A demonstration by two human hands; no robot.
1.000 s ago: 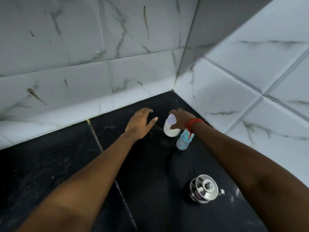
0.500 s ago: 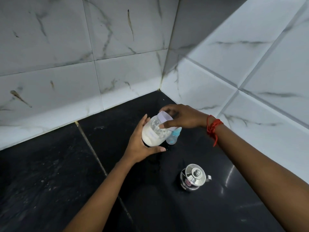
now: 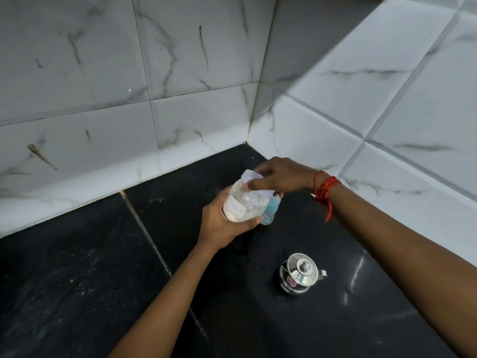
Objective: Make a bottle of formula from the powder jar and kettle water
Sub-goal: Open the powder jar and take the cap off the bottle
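A clear powder jar [image 3: 241, 202] with white powder inside is held tilted above the black counter [image 3: 90, 267]. My left hand [image 3: 222, 226] wraps around its base from below. My right hand [image 3: 278, 177] grips the jar's pale lilac lid [image 3: 249, 174] at the top. Just behind the jar stands a small blue-tinted baby bottle [image 3: 271, 210], partly hidden by the jar. A shiny steel kettle [image 3: 300, 276] with a knobbed lid sits on the counter nearer to me, to the right.
White marble-look tiled walls [image 3: 180, 86] meet in a corner right behind the jar. A pale grout seam [image 3: 144, 226] crosses the counter. A red thread is tied around my right wrist [image 3: 325, 187].
The jar has left the counter and now rests in my left hand, which was empty a second ago. My right hand has stayed on the lid throughout.
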